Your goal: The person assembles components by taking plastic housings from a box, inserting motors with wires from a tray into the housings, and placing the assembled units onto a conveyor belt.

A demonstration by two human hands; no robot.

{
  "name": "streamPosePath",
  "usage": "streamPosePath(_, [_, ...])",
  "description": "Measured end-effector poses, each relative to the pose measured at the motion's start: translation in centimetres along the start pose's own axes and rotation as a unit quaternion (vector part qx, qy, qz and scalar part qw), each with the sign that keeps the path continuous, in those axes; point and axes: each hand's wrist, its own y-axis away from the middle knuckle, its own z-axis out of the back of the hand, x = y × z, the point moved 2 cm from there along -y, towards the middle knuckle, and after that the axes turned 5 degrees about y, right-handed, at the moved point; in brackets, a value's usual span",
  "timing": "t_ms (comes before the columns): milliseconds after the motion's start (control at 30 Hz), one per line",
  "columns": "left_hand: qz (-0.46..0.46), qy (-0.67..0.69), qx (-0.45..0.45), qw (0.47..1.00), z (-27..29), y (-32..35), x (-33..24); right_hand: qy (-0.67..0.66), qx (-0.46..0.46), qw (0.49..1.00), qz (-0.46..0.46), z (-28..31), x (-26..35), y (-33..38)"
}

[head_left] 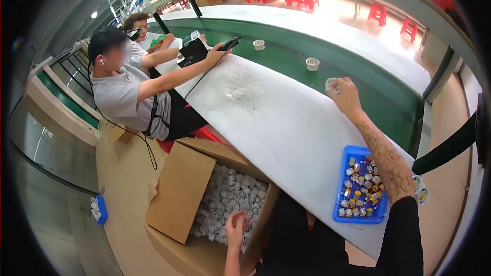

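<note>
While the left hand [236, 227] dips into the open cardboard box [180, 190] at the person's knee, its fingers curl closed around one of the small white cylindrical parts [230, 194] heaped inside, matte, ribbed-looking pieces that fill the carton to its folded brown flaps. Just above the box runs the tabletop [276, 133], a long smooth white slab with a rounded near edge. On its right end sits a shallow blue plastic tray [350, 151], rectangular with soft corners, holding a jumble of tiny blocky components in yellow, silver and blue. The right forearm crosses over that tray, and the right hand [343, 93] reaches to the tabletop's far edge, fingers pinched around a small round white cup [331, 84] beside the green conveyor belt [286, 56]. Farther along the belt stand two more little white cups [312, 63], well apart from each other. A powdery scatter of white bits [240, 88] lies mid-tabletop. Beyond it, a seated person in a grey shirt [120, 97] stretches an arm toward a black boxy device [193, 49].
</note>
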Motion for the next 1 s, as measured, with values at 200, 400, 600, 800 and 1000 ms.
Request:
streamPosePath(200, [0.158, -0.576, 0.108, 0.795, 17.7, -6.4, 21.4, 0.107, 0.066, 0.988, -0.094, 0.2, -3.8, -0.2])
streamPosePath(400, [0.071, -0.678, 0.240, 0.691, 24.4, -3.3, 37.6, 0.026, 0.037, 0.998, -0.037, 9.5, 5.4, 9.7])
streamPosePath(600, [0.038, -0.718, 0.327, 0.614, 24.4, -1.1, 41.4, 0.153, 0.185, 0.960, -0.145, 16.3, 12.1, 23.9])
streamPosePath(800, [0.012, -0.755, 0.354, 0.552, 22.7, 0.2, 43.4, 0.174, 0.286, 0.929, -0.155, 16.0, 14.6, 23.8])
streamPosePath(1000, [0.068, -0.672, 0.248, 0.695, 23.2, -1.0, 41.6, 0.209, 0.341, 0.904, -0.149, 16.8, 14.4, 23.9])
